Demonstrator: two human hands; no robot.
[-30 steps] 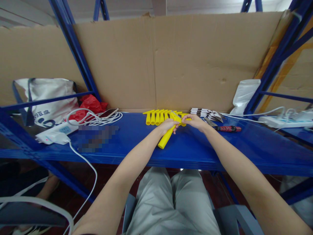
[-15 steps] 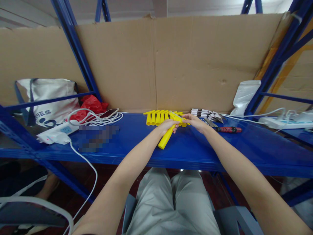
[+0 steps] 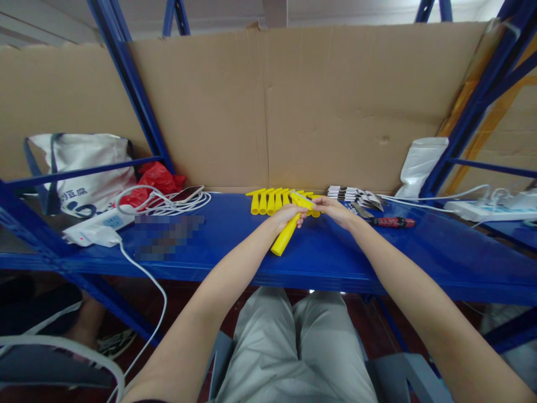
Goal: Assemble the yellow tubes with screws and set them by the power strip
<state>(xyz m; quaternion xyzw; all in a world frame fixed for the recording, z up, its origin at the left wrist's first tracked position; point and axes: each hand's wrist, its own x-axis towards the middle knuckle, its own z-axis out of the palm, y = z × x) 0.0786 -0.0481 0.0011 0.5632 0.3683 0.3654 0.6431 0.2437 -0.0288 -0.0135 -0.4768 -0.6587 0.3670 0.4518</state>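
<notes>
My left hand [image 3: 289,215] is wrapped round a yellow tool [image 3: 283,238], whose thick handle slants down toward the front edge of the blue shelf. At the tool's upper end, my right hand [image 3: 329,208] has its fingers pressed on the yellow head, which bears a pale strip. Behind both hands, several similar yellow tools [image 3: 263,202] stand side by side in a row, partly hidden by the hands. To the right of my right hand are stacked white-and-dark pieces [image 3: 342,193] and a red and black tool [image 3: 393,222].
A blue shelf [image 3: 235,224] spans the view, with cardboard [image 3: 201,112] behind it. Coiled white cables [image 3: 184,207], a power strip [image 3: 100,226], a red bag [image 3: 157,182] and a white cloth bag [image 3: 90,168] lie left. A white pouch [image 3: 422,168] and another power strip [image 3: 486,211] are right.
The fingers of my right hand have shifted slightly at the head of the yellow tool. At the lower left, another person's shoe has come into view.
</notes>
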